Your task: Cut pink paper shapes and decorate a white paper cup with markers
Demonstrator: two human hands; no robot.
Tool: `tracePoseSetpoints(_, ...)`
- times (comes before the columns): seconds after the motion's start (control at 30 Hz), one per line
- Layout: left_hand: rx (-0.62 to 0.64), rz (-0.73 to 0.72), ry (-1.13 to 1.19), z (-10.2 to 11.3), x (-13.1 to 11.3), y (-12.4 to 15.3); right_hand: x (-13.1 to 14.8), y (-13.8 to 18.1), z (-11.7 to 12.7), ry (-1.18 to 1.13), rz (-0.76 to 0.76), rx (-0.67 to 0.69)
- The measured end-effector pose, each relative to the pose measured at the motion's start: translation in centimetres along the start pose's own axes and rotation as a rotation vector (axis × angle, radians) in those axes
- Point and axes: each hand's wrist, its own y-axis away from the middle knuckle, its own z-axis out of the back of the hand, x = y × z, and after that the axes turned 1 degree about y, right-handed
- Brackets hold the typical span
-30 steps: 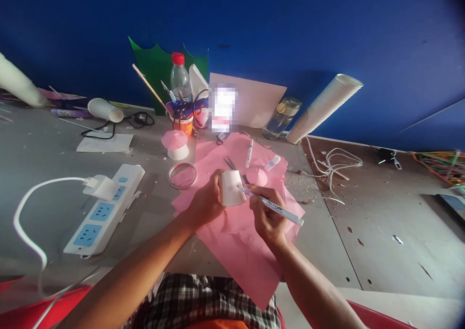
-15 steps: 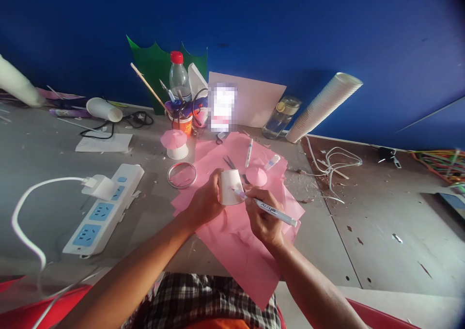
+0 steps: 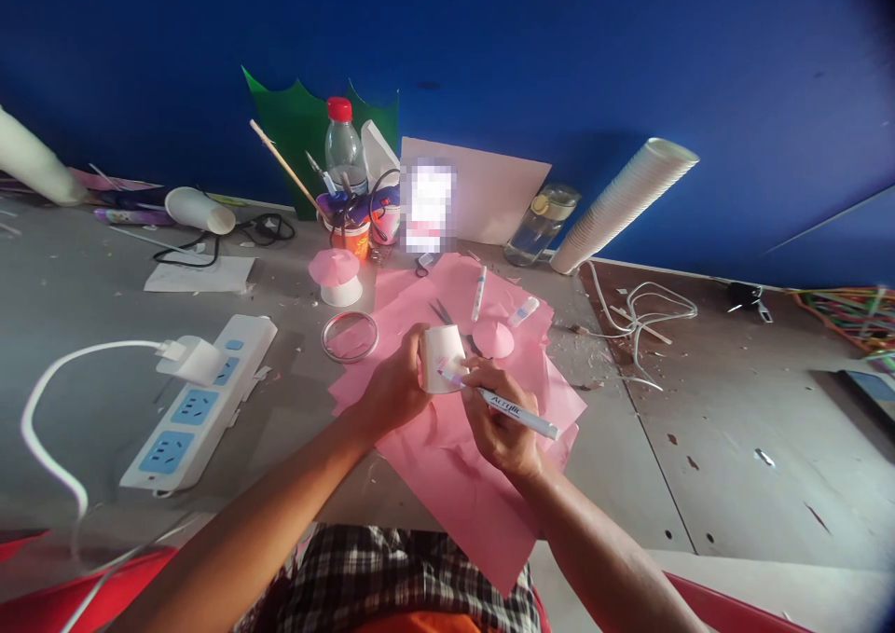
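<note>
My left hand [image 3: 400,381] is closed round the left side of an upside-down white paper cup [image 3: 442,346], held above pink paper [image 3: 447,484]. A few small pink marks show on the cup's side. Pinched in my right hand [image 3: 500,423] is a white acrylic marker [image 3: 521,414], its tip at the cup's wall near the marks. Just behind the hands lie a pink paper cone [image 3: 493,339], partly covered scissors [image 3: 441,312] and two more markers, one upright-looking [image 3: 479,294] and one slanted [image 3: 524,312].
Left of the paper are a tape roll [image 3: 350,337], a cup with a pink paper top [image 3: 336,277] and a power strip [image 3: 199,405] with a plugged-in charger. Behind stand a lit phone [image 3: 429,206], a water bottle [image 3: 542,225] and a leaning stack of paper cups [image 3: 625,206].
My right hand has shifted slightly left and down, bringing the marker tip lower along the cup's side. The pink marks look a little different. My left hand and the cup stay nearly still.
</note>
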Motion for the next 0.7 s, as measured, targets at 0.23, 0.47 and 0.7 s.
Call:
tracePoseSetpoints(0.23,0.004,-0.001,0.014,0.07,-0.07,0.05,-0.24,0.28,0.14,0.003,-0.043,-0.081)
tracePoseSetpoints(0.47,0.001,-0.009,0.019,0.07,-0.03,0.01,-0.3,0.22,-0.12,0.001,-0.022,-0.031)
tracePoseSetpoints(0.7,0.002,-0.014,0.041,0.07,-0.05,-0.04,-0.28,0.1,-0.1,-0.022,0.005,0.008)
